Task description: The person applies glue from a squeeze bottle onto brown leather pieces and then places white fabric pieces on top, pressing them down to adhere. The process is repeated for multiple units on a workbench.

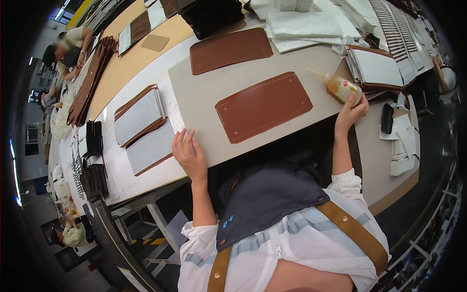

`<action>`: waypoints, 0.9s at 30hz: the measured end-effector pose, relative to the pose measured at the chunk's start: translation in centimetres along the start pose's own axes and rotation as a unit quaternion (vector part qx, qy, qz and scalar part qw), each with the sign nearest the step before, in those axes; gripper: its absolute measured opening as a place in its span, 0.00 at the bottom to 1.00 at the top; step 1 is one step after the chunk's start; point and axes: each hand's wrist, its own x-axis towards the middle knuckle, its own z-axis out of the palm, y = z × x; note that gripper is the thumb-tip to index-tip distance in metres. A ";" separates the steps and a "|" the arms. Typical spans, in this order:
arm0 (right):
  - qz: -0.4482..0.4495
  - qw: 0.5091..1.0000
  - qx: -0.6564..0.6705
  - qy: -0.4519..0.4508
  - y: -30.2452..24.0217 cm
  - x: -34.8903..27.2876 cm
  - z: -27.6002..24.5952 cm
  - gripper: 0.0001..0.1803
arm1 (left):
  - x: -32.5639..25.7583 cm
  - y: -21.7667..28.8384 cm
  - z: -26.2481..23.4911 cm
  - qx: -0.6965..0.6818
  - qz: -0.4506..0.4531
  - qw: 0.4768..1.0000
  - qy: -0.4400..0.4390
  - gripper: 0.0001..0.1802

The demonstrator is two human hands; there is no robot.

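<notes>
A plastic squeeze bottle [344, 89] with a thin nozzle and amber contents is gripped in my right hand [351, 113], tilted over the table's right side. Its nozzle points to the far left, apart from the leather. My left hand [190, 155] lies at the table's near edge with fingers loosely spread and nothing in them. Between the hands, a brown leather panel [264, 108] lies flat on the grey board [194, 104], with small holes near its corners. Another brown leather panel [231, 50] lies beyond it.
Left of the board is a stack of white-backed brown panels [138, 119]. Another such stack [374, 68] sits at the right. Black pieces [210, 17] and white bundles [304, 25] stand at the back. Dark brown strips [92, 80] lie far left. Other people work beyond the table.
</notes>
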 end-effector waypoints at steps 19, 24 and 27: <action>-0.392 0.857 -0.070 -0.327 -12.1 10.8 19.9 0.01 | -0.2 -0.3 0.1 -0.004 -0.003 1.000 0.018 0.12; -0.291 0.889 0.008 -0.354 -12.4 11.6 19.8 0.09 | -0.4 -0.4 -0.1 -0.002 -0.004 1.000 0.014 0.12; -0.161 0.855 0.026 -0.492 -12.2 13.7 20.0 0.10 | -0.7 -0.5 -0.2 -0.005 -0.008 1.000 0.020 0.12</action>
